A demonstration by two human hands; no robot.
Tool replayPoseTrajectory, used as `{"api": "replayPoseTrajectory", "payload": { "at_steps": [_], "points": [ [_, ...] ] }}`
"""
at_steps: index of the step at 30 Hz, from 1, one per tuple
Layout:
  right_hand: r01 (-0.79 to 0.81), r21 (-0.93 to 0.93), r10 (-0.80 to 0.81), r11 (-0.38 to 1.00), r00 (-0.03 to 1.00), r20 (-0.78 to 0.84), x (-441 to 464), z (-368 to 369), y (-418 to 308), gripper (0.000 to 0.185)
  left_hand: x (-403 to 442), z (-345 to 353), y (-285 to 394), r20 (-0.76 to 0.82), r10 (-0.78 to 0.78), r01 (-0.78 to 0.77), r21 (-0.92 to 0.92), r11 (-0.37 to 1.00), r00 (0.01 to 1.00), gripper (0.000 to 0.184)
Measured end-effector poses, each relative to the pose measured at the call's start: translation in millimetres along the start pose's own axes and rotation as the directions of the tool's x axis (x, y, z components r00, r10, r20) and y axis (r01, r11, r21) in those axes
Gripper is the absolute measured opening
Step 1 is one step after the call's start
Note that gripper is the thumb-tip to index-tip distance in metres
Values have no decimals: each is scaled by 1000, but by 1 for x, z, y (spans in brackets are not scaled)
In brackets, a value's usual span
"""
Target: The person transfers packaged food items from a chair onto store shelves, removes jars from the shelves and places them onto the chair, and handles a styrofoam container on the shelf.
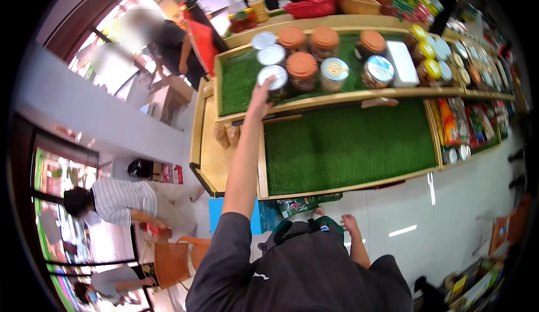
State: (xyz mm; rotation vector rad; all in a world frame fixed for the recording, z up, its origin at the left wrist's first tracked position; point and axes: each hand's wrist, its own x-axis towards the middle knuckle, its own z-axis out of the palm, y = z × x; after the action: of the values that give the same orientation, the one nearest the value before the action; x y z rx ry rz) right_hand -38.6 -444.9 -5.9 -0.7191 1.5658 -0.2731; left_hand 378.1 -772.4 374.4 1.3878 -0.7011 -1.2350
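Note:
My left hand (260, 94) reaches up to the upper green shelf (238, 96) and has its fingers on a jar with a white lid (272, 77), the nearest of several white-lidded jars at the shelf's left part. Beside it on the right stands a jar with an orange lid (302, 69), and further right a jar with a pale printed lid (334, 72). My right hand (349, 223) hangs low by my body, its fingers partly curled, touching none of the goods.
A lower green shelf (351, 146) lies before me. Packaged goods (456, 122) fill the right compartment. A blue box (233, 215) is on the floor. People (126, 200) are at the left, near an orange chair (171, 261). Baskets (310, 8) stand behind.

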Motion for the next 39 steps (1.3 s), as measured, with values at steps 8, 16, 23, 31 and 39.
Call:
{"api": "replayPoseTrajectory", "payload": {
  "at_steps": [8, 16, 23, 31, 39],
  "points": [
    [-6, -107, 18, 994, 993, 113, 4, -10, -48, 37, -2, 11, -2, 172, 264, -277, 58, 959, 949, 54],
    [137, -18, -137, 990, 990, 28, -4, -28, -88, 40, -11, 5, 1, 271, 312, -385, 280, 879, 910, 64],
    [64, 113, -65, 991, 998, 1, -26, -25, -48, 42, 16, -9, 1, 438, 116, -319, 425, 847, 891, 68],
    [-70, 26, 68, 997, 996, 59, -36, -14, -2, 40, 14, -14, -7, 344, 30, -30, -4, 1000, 939, 70],
    [98, 134, -94, 986, 995, -41, -31, -14, -50, 36, 5, -9, 1, 442, 67, -152, 160, 975, 895, 74]
  ]
}}
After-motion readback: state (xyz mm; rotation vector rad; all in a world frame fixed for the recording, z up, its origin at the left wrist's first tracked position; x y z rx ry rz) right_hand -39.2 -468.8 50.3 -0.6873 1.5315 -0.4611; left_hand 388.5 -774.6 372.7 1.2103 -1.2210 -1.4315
